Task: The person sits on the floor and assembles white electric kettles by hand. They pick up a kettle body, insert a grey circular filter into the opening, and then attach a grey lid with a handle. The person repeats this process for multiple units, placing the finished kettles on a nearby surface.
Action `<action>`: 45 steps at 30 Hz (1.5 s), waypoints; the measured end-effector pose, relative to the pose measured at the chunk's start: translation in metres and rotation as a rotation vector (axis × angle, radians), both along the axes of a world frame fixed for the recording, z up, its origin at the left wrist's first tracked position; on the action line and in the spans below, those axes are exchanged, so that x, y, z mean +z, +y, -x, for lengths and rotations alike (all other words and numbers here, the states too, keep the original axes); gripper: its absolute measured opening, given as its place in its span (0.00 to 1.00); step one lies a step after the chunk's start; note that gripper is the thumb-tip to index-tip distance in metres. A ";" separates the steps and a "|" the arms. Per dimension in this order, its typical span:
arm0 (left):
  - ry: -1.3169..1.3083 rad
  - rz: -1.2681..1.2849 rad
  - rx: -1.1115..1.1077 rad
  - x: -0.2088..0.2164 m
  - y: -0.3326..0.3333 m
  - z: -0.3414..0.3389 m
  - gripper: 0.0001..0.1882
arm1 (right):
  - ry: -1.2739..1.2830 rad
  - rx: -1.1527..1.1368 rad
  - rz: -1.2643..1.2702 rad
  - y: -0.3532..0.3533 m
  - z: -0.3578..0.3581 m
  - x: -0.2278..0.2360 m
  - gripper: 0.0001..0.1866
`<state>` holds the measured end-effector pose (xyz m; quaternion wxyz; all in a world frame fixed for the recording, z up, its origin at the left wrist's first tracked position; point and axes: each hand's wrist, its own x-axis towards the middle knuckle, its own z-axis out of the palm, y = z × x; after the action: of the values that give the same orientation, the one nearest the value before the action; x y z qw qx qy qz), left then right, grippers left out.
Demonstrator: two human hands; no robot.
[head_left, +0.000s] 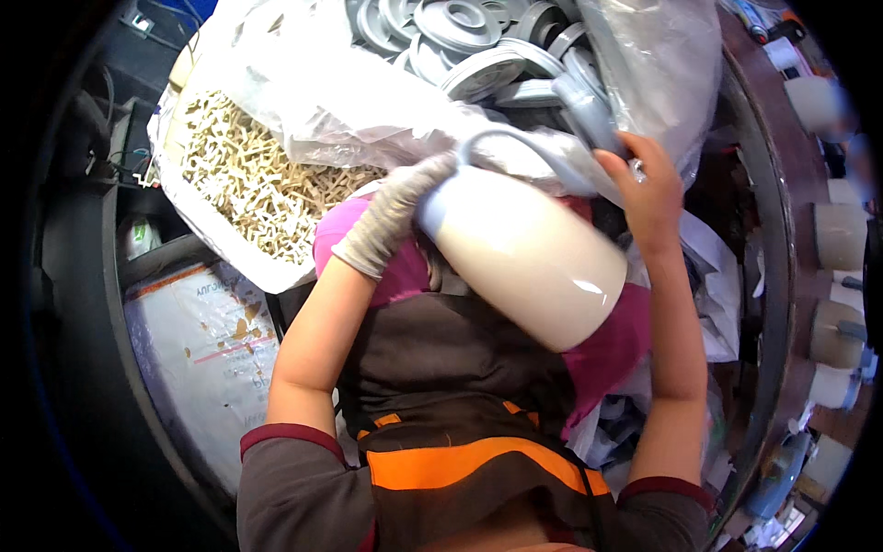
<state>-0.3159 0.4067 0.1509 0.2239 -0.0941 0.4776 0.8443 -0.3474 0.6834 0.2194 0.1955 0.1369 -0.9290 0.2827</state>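
A cream jug [529, 248] with a pale blue neck and loop handle [520, 138] lies tilted across my lap, its wide end toward the lower right. My left hand [397, 212], in a grey knitted glove, is closed round the neck end beside the handle. My bare right hand [648, 189], with a ring on one finger, pinches a grey-blue plastic part [586, 109], raised above the handle's right side. Motion blurs that part, so its exact kind cannot be made out. The jug's neck opening is hidden.
Ahead, a clear plastic bag [658, 64] holds several round grey plastic parts [460, 26]. At the left, a white sack [198, 216] holds many small beige pieces [258, 179]. Along the right, a dark curved table edge [768, 184] carries more cream jugs [842, 235].
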 end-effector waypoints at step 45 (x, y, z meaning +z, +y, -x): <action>0.176 -0.054 0.236 0.063 0.059 -0.093 0.23 | -0.033 -0.115 0.526 0.052 -0.158 -0.032 0.20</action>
<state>-0.2232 0.4656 0.2140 0.0825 -0.0693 0.4582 0.8823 -0.1898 0.7357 0.1873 0.2249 0.0236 -0.8329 0.5051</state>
